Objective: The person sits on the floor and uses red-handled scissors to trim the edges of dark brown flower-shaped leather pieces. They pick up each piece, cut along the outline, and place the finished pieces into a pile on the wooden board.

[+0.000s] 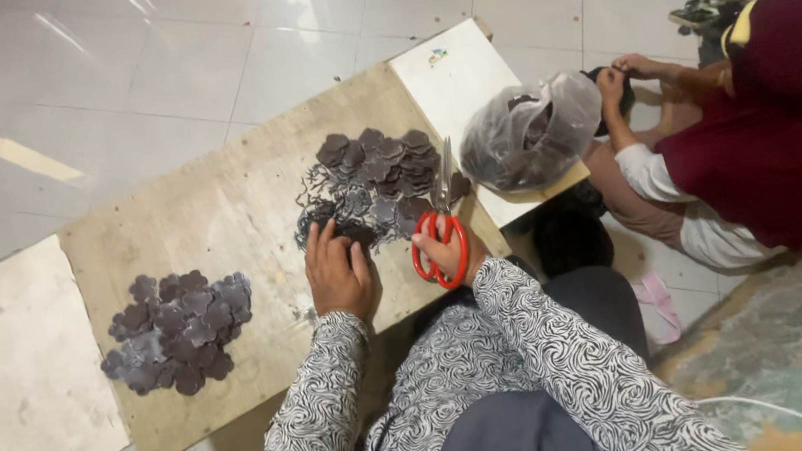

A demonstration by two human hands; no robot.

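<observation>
Two hands at a heap of dark flower-shaped cutouts on a plywood board

A crumpled clear plastic bag [529, 132] of dark pieces sits on a white panel [452, 74] with a small coloured sticker, beside a co-worker in maroon [773, 133]. A second, tidier pile of cutouts [178, 329] lies well apart to the left on the plywood board [219, 216]. The left hand [337, 271] rests flat, fingers loosely spread, touching the near heap of cutouts [374, 186]; the right hand [447, 246] grips red-handled scissors [439, 226], blades pointing into that heap
</observation>
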